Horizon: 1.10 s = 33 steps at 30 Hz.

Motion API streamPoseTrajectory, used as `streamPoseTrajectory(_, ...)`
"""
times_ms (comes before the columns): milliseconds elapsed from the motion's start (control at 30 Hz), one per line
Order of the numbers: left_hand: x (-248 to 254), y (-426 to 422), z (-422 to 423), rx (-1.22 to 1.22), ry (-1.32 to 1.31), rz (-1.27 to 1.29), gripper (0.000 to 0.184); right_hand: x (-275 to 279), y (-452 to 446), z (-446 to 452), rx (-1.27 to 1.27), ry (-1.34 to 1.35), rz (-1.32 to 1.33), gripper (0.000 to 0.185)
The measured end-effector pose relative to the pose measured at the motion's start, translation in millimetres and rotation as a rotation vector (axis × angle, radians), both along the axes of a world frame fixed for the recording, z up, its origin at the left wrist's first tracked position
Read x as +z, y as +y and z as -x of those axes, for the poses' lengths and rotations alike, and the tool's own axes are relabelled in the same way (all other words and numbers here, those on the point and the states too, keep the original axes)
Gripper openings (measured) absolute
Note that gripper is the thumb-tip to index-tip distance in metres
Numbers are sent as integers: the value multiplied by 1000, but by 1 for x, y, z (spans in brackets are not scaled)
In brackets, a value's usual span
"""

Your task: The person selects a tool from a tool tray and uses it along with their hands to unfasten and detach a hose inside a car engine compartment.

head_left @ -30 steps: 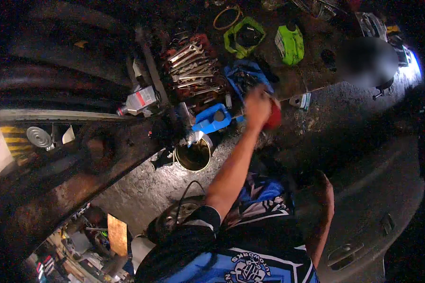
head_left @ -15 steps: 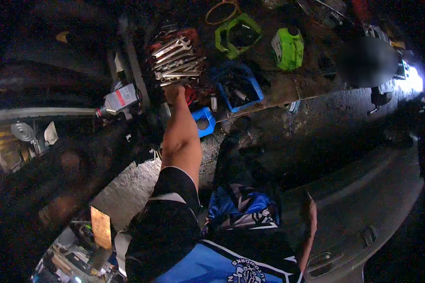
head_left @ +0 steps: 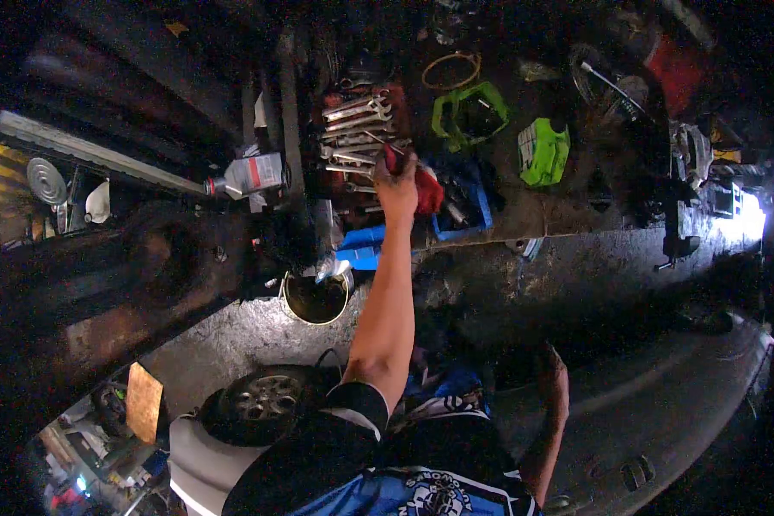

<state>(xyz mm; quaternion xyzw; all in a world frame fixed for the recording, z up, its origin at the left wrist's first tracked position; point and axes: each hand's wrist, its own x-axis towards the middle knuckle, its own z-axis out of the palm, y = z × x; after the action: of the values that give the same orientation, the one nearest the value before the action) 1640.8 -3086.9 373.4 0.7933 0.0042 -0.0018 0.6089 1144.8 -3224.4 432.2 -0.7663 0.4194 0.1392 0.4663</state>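
My left hand [head_left: 396, 176] is stretched out over a workbench, its fingers closed around a dark red-handled tool [head_left: 393, 158]; a thin shaft seems to stick out toward the wrenches. Several combination wrenches [head_left: 353, 129] lie in a row on a red surface, just left of the hand. A bright red piece [head_left: 430, 191], perhaps cloth, shows beside my wrist, overlapping a blue bin [head_left: 488, 206] that holds dark items. Below the wrist sits a blue container [head_left: 359, 249], partly behind my forearm. My right hand [head_left: 552, 359] hangs low at the right, its fingers too dark to make out.
Two green cut-open containers [head_left: 471, 142] [head_left: 543, 153] stand on the bench [head_left: 525, 211]. A grey bottle [head_left: 254, 175] is at the left, and a bucket [head_left: 347, 301] stands below the bench edge. A car wheel [head_left: 267, 400] and dark car bodywork [head_left: 662, 413] flank me.
My left hand has moved right from the wrenches' lower end, and the red-handled tool now shows in it. The view has shifted, bringing the bucket and wheel into sight.
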Motion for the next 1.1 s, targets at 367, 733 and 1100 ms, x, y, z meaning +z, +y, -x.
streamPoseTrajectory(367,-24,-13,22,-52,86,-5,40,3,23,-9,-394,258,-278,45)
streamPoseTrajectory(733,-154,8,2,-29,332,-125,54,-3,31,33,-261,82,-140,45)
streamPoseTrajectory(1100,-152,107,-88,108,379,-114,65,-8,39,38,-393,34,-232,46)
